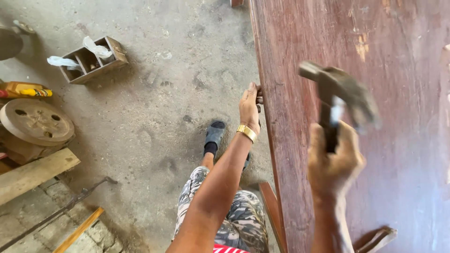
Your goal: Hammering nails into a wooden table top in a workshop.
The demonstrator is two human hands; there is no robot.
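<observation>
Head view: my right hand (333, 164) grips a blurred metal claw hammer (340, 91); my left hand (249, 107) pinches the reddish wooden panel's (375, 140) smooth left edge.

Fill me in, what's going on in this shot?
A person stands at a large reddish-brown wooden panel. The right hand grips a claw hammer, raised above the panel and motion-blurred. The left hand rests on the panel's left edge, seemingly pinching something small there; too small to identify. On the concrete floor to the left lie a small wooden box and wood offcuts.
</observation>
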